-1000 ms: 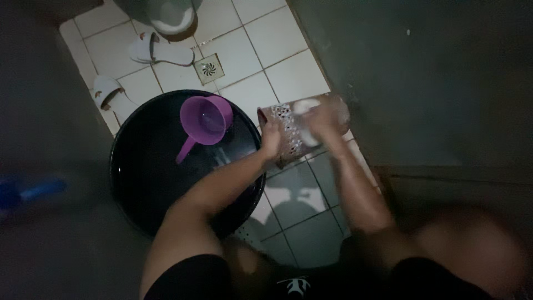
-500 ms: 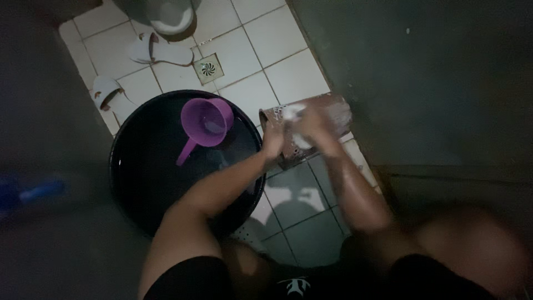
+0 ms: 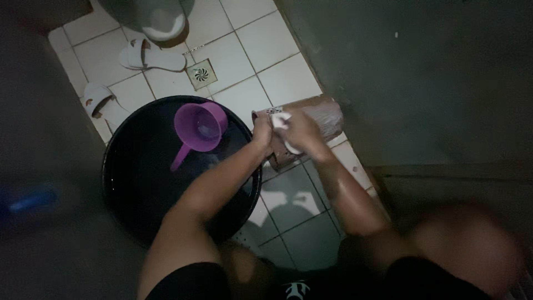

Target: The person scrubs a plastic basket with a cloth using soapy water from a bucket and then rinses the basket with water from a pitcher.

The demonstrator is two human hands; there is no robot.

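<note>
My right hand (image 3: 300,133) is curled shut over something small and pale, maybe a bar of soap (image 3: 281,123), though the light is too dim to be sure, and presses it onto the brownish cloth (image 3: 325,114) spread on the white tiled floor (image 3: 288,80) at the centre of the frame. My left hand (image 3: 261,130) is closed on the cloth's near edge, pinning it. Just left of both hands sits the big black basin (image 3: 130,166), a purple scoop (image 3: 199,128) floating in it. The wet pale thing could squirt from my grip and slide toward the floor drain (image 3: 201,73) above. The dark wall (image 3: 411,78) touches the cloth on the right, so free floor lies only toward the upper middle, before the white slippers (image 3: 150,55).
</note>
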